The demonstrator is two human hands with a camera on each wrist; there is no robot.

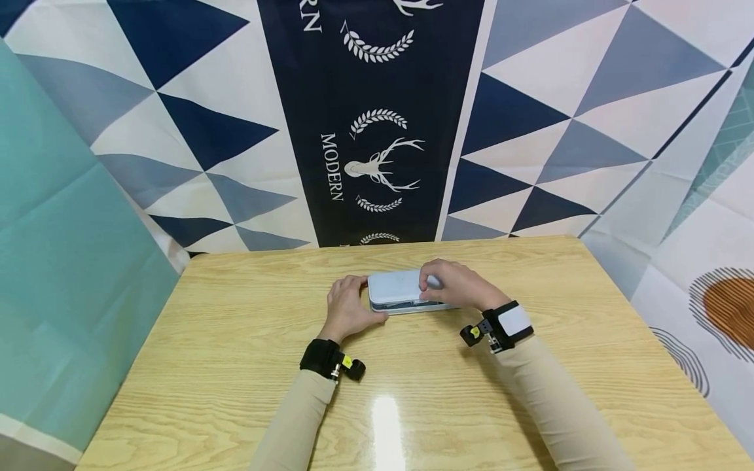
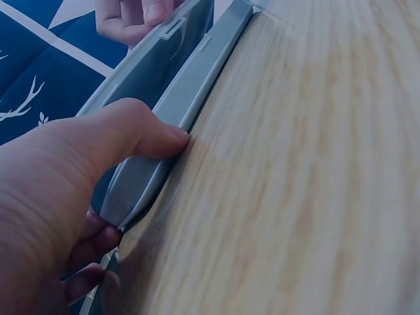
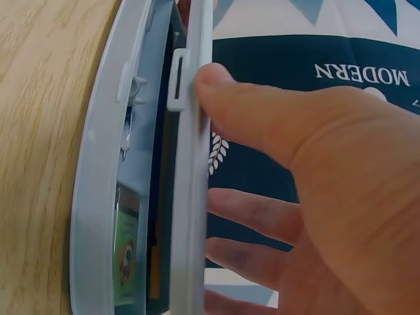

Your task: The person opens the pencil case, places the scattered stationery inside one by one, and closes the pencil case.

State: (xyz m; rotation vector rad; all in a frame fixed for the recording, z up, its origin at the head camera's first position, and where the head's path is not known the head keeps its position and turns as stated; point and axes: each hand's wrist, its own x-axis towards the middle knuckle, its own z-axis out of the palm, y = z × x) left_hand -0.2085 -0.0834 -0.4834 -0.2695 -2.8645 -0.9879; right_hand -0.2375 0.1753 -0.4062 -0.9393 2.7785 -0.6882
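Observation:
A pale blue-grey plastic pencil case (image 1: 391,286) lies lengthwise near the back of the table, its lid (image 3: 187,230) partly raised along the front. My left hand (image 1: 347,307) grips its left end, thumb against the front wall of the base (image 2: 177,98) and fingers around the end. At the right part of the lid, my right hand (image 1: 456,284) holds the front edge near the latch, with the thumb tip on that edge. Through the gap, the right wrist view shows a small green item (image 3: 125,262) with a printed picture inside. Other contents are mostly hidden.
The wood-grain table (image 1: 235,392) reaches back to a patterned cloth wall (image 1: 377,163), close behind the case. A teal cloth (image 1: 71,229) hangs on the left and a white patterned one (image 1: 707,261) on the right.

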